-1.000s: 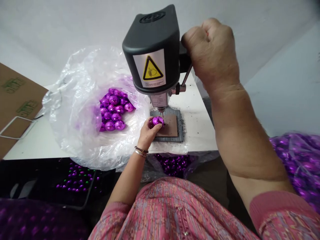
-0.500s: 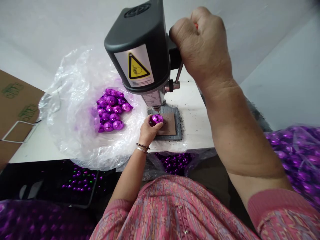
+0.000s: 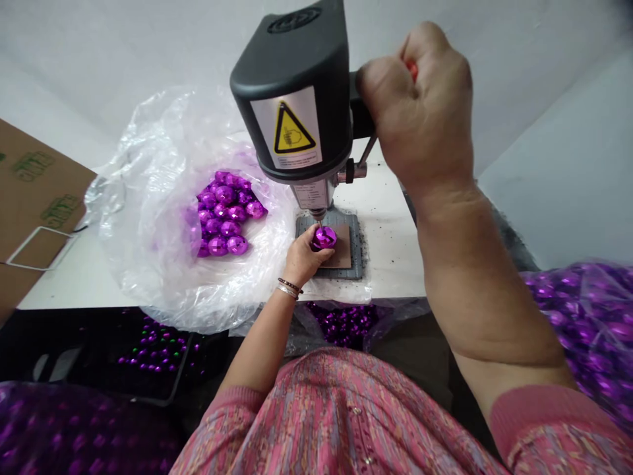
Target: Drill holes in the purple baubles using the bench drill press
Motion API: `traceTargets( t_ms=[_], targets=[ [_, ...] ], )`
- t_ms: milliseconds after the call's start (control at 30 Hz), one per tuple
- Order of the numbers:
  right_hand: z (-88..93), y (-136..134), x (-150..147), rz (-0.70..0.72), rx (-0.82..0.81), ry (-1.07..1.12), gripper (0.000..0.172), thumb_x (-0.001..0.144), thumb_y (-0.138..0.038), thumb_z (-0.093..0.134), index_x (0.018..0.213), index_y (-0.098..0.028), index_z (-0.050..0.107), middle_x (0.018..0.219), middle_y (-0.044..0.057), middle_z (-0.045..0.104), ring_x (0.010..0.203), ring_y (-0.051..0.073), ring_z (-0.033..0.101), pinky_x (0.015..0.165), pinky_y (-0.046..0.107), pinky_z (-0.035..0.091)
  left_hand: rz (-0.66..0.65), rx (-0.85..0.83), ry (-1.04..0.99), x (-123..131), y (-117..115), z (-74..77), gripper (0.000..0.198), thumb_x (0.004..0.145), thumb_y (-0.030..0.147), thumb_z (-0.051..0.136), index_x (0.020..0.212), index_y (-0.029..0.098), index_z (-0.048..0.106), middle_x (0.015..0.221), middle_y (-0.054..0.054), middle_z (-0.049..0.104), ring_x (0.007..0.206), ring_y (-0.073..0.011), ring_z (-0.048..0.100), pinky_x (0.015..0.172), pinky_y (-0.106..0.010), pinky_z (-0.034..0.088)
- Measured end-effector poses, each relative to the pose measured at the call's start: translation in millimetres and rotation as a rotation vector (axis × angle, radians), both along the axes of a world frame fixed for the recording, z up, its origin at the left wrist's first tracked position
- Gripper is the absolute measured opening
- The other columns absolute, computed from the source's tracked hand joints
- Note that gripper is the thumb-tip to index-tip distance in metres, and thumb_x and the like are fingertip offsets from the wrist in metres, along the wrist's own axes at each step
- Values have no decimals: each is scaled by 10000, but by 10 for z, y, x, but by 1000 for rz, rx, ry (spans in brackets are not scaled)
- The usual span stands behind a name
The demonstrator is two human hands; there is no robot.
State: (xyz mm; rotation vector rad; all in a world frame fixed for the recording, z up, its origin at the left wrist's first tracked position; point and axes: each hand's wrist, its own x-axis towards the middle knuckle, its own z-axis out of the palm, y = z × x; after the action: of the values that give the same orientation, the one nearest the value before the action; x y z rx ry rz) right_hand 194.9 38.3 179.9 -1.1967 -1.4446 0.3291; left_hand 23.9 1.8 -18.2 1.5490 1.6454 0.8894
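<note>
The left hand [image 3: 301, 258] grasps a shiny purple faceted ball [image 3: 325, 236] at its right, beneath a black drill press [image 3: 297, 69]. The right hand [image 3: 422, 115] clenches a metal lever [image 3: 367, 150].

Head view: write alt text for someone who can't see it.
A person's left hand holds a shiny purple ball under a drill press head; the right hand grips its lever. More purple balls lie in clear plastic to the left.

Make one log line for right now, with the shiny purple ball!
left hand: holds purple ball | right hand: grips lever | ball: under drill, over brown board | drill touching ball: cannot tell | plastic bag: more balls inside
</note>
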Motion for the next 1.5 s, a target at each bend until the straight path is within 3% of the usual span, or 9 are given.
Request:
traceTargets(
  t_ms=[133,333,467,700,967,1300,1400,1500],
  targets=[
    [-267,-247,36,52,228,-77,217,858,-283,511,749,-179,355,647,-67,317,578,16,278,607,182,319,13,35,16,6,-13,-25,713,625,244,839,1307,213,630,1185,-85,715,1128,-297,638,1057,-434,447],
    [-720,-564,73,-136,305,-325,179,866,-350,484,785,-191,465,684,-23,453,606,63,411,630,228,414,-12,47,57,10,-21,-37,704,653,251,819,1325,221,615,1161,-72,722,1067,-280,651,1008,-419,471],
    [-915,-599,82,-181,332,-405,174,887,-353,461,820,-197,500,705,1,501,636,87,477,651,254,446,-38,61,69,8,-24,-31,706,671,258,805,1345,213,600,1178,-81,716,1067,-283,645,999,-418,473],
    [-1112,-568,67,-224,526,-432,57,874,-264,490,881,-212,513,737,14,551,675,114,538,637,272,450,-39,80,37,-9,-28,-46,652,657,272,822,1283,256,639,1153,-44,722,1082,-286,639,1015,-409,468],
    [-1208,-523,19,-211,650,-367,57,845,-189,513,895,-213,499,705,-2,547,625,110,535,600,264,438,-91,93,113,-16,-43,-41,662,717,297,777,1346,216,586,1161,-71,720,1035,-281,657,961,-404,499],
    [-1341,-500,-80,-176,677,-254,53,831,-184,488,848,-206,443,658,-22,505,568,87,506,551,233,396,-95,90,69,-13,-62,8,582,704,299,773,1267,242,635,1087,-49,723,990,-277,657,928,-389,503],
    [-1254,-491,-97,-200,646,-212,90,861,-238,472,789,-200,432,616,-30,461,528,77,458,525,230,366,-104,74,81,-12,-54,10,593,709,310,766,1280,236,625,1052,-56,723,965,-284,660,911,-401,509],
    [-978,-438,-97,-264,587,-159,159,878,-302,487,774,-186,456,632,-33,451,549,58,431,545,215,356,-83,53,63,-16,-47,-17,643,690,286,771,1307,236,598,1077,-53,715,1008,-276,654,948,-400,503]
  ],
)
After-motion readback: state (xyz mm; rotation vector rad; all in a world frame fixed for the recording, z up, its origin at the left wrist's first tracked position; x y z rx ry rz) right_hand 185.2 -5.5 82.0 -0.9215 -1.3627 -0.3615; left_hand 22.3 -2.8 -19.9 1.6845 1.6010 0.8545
